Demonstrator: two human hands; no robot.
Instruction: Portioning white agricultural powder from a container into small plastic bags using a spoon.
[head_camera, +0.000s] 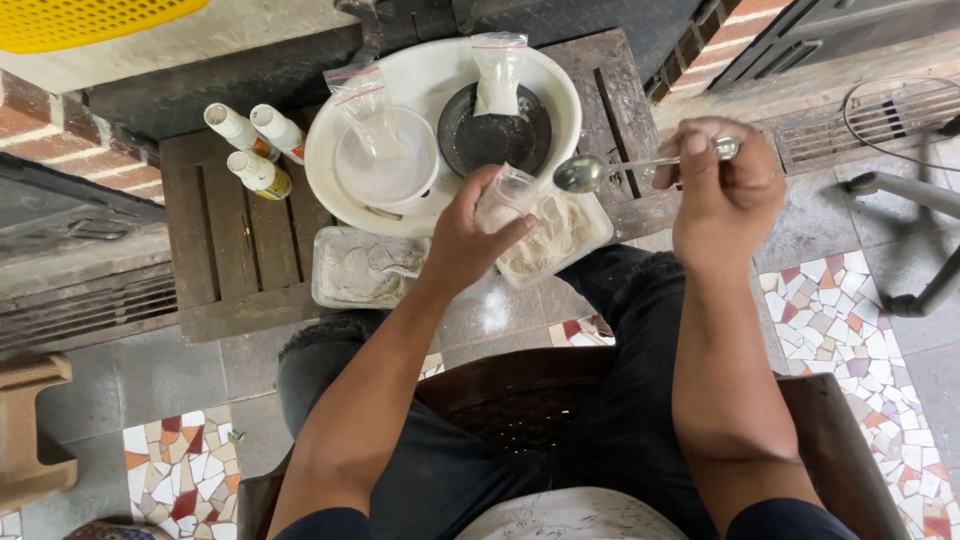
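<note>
The person sits on a dark chair (520, 400) with both arms stretched out over a low wooden table (240, 240). The left hand (470, 235) has its fingers curled tight around a small clear plastic bag (505, 195), pinching it near the mouth and holding it just above a clear tray (555, 235) of pale beige powder. The right hand (725, 185) has thumb and fingers closed on the handle of a metal spoon (600, 170), which lies level with its bowl pointing at the bag's opening, very near it but not quite touching; I cannot tell whether anything sits in the bowl. Beside that tray, toward the person's left, lies a second tray (365, 265) of greyer powder. Behind both stands a big white basin (560, 85) holding a white bowl (390, 165) and a black dish (495, 135), each with a little zip bag (495, 70) of white powder propped in it. Three small white bottles (255, 145) lie together on the table to the left of the basin. The floor below is grey tile with patches of broken-tile mosaic (835, 320).
</note>
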